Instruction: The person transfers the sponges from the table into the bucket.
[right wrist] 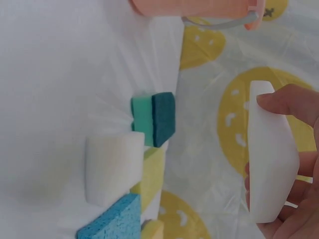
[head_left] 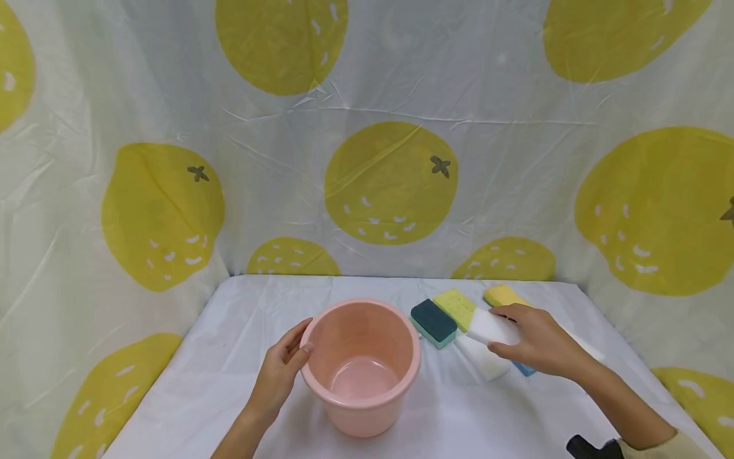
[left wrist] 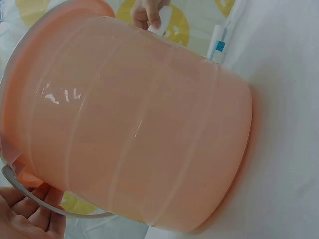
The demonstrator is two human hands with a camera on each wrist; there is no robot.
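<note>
My left hand (head_left: 278,370) grips the near-left rim of a pink bucket (head_left: 367,417), thumb over the edge and fingers outside. The bucket stands upright on the white cloth, and its inside looks bare in the head view. In the left wrist view its grey handle (left wrist: 55,208) hangs beside the left fingers. To the right, my right hand (head_left: 541,341) pinches a white sponge (right wrist: 271,154) between thumb and fingers, raised above the other sponges. Beneath it lie another white sponge (head_left: 484,359), a green sponge (head_left: 434,322) with a dark scouring face, and a yellow sponge (head_left: 455,308).
Behind the right hand lies a second yellow sponge (head_left: 503,295). A blue sponge (right wrist: 114,221) shows next to the white one on the cloth. Something white (head_left: 586,345) lies farther right, partly hidden by the arm. A lemon-print curtain (head_left: 390,185) encloses the table's back and sides.
</note>
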